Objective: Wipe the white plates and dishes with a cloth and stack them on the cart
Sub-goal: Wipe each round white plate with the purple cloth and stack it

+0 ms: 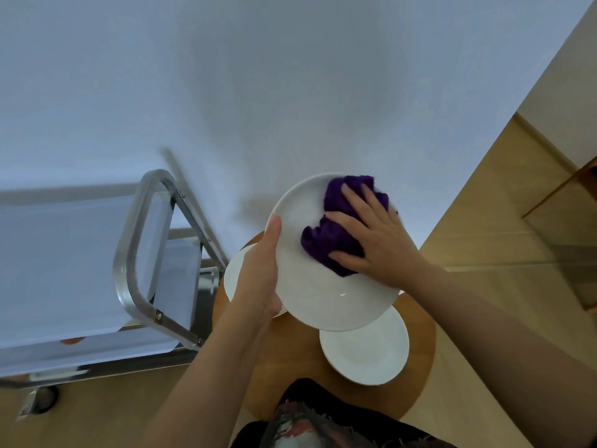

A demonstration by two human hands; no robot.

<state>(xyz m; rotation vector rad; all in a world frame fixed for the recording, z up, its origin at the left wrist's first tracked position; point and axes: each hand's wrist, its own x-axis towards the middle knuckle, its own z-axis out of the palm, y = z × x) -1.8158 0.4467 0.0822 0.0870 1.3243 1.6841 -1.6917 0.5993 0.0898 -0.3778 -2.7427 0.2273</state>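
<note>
Two hands, right hand (378, 240) pressing cloth (336, 237), plate (310, 292)

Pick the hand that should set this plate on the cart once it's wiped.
Left, probably. The left hand already holds the plate by its left rim, and the cart stands on that side. The right hand is occupied pressing the purple cloth on the plate.

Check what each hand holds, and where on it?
Left hand grips the white plate by its left rim, thumb on top. Right hand presses the purple cloth flat against the plate's face.
</note>
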